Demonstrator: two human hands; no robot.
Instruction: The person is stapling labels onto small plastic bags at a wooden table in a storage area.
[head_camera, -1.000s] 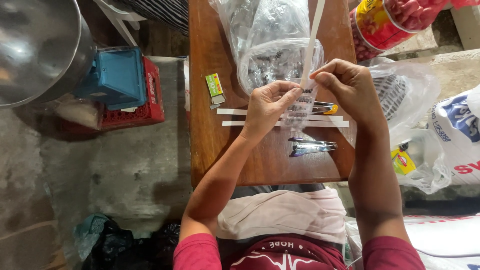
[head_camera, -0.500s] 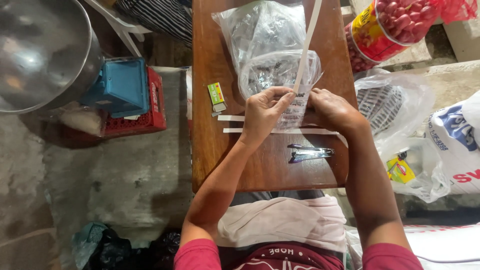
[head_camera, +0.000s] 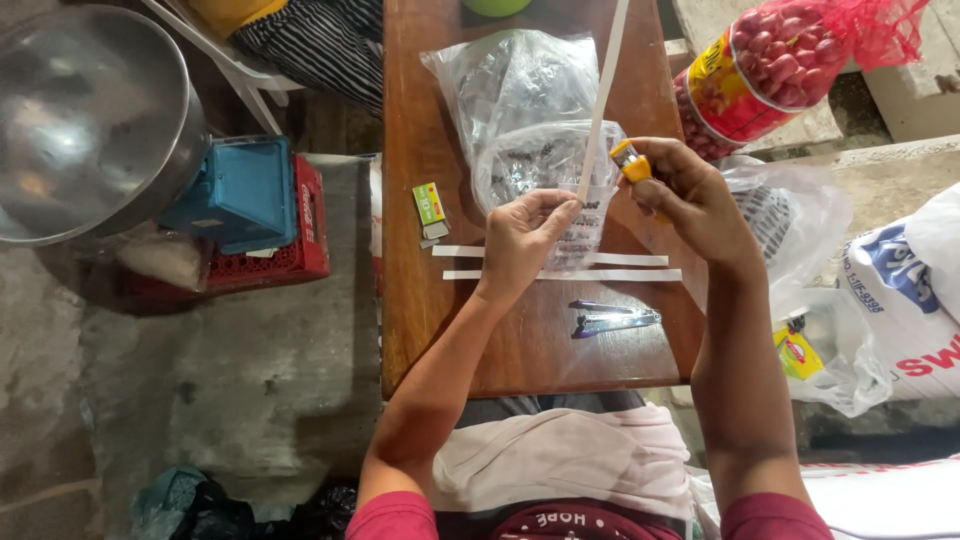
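Presently left hand pinches white strip; right hand closed round yellow lighter.

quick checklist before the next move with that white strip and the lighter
1. Left hand pinches white strip: ok.
2. Right hand grips yellow lighter: ok.
3. Lighter close beside the strip: ok.
4. Flame lit: cannot tell.
5. Clear plastic bags lie right under the lighter: not ok.
6. Spare strips on wooden table: ok.
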